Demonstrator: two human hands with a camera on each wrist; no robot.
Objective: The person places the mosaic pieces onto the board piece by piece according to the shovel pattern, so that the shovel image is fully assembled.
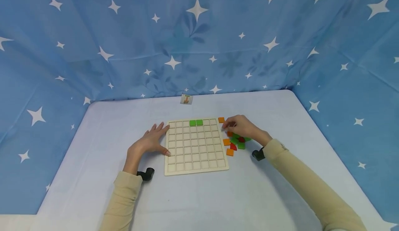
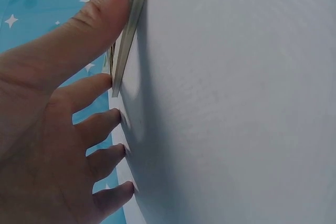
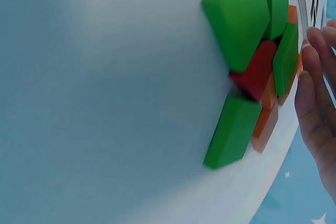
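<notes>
A square pale board (image 1: pixel 194 146) with a grid of shallow cells lies on the table. Two green square tiles (image 1: pixel 196 123) sit side by side in its far row. My left hand (image 1: pixel 151 140) spreads its fingers along the board's left edge, the thumb resting on the rim. Beyond the right edge, my right hand (image 1: pixel 241 126) hovers over loose pieces with fingers bent; I see no piece between the fingertips. Under and beside it lie green pieces (image 3: pixel 239 19), a red piece (image 3: pixel 257 69) and orange squares (image 1: pixel 230 152), some overlapping. The right hand hides part of the pile in the head view.
A small card with an orange figure (image 1: pixel 186 99) lies near the table's back edge. Blue star-patterned curtains (image 1: pixel 199 44) hang behind and at both sides of the white table (image 1: pixel 199 203). Each wrist carries a black camera mount (image 1: pixel 146 174).
</notes>
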